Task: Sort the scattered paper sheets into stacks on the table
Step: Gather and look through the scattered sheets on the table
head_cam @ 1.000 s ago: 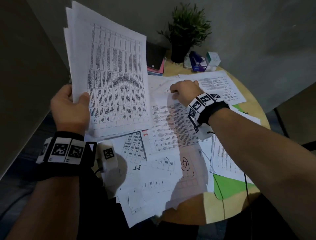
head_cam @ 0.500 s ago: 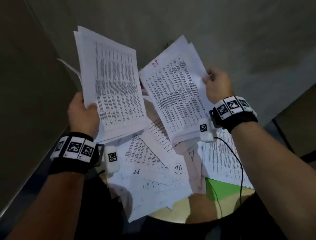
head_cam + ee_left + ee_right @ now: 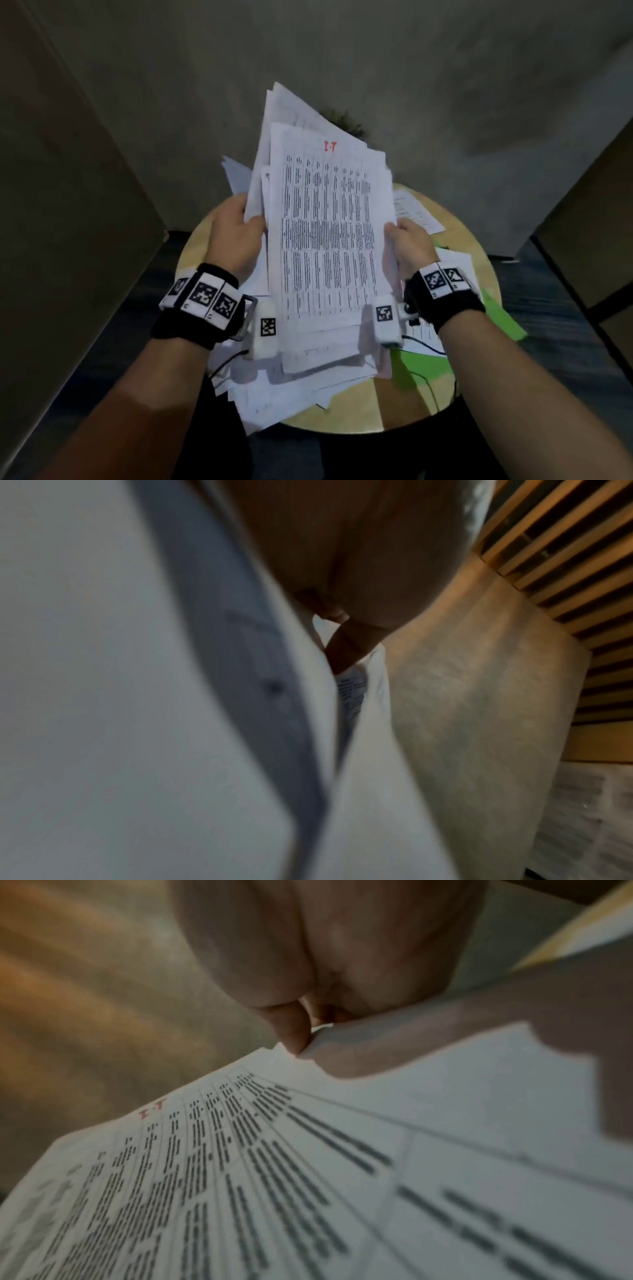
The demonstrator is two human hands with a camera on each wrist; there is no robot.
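Observation:
Both hands hold one thick bundle of printed sheets [image 3: 325,240] upright above the round table [image 3: 462,394]. The top sheet carries a table of dark text and a red mark near its upper edge [image 3: 152,1110]. My left hand [image 3: 239,229] grips the bundle's left edge, thumb in front. My right hand [image 3: 407,240] grips its right edge; in the right wrist view the thumb [image 3: 291,1031] pinches the paper's edge. In the left wrist view my left hand's fingers [image 3: 346,647] clamp blurred sheets [image 3: 103,696]. More loose sheets [image 3: 291,394] lie beneath the bundle on the table.
Green sheets [image 3: 421,366] lie at the table's right side under white pages [image 3: 414,209]. A plant's top [image 3: 342,120] shows behind the bundle. A grey wall stands behind the table, dark panels on both sides. Wrist cables trail over the papers.
My right hand lifted printed sheets off the table, then brought them left onto the left hand's bundle. The two bundles are now one, held by both hands at the centre.

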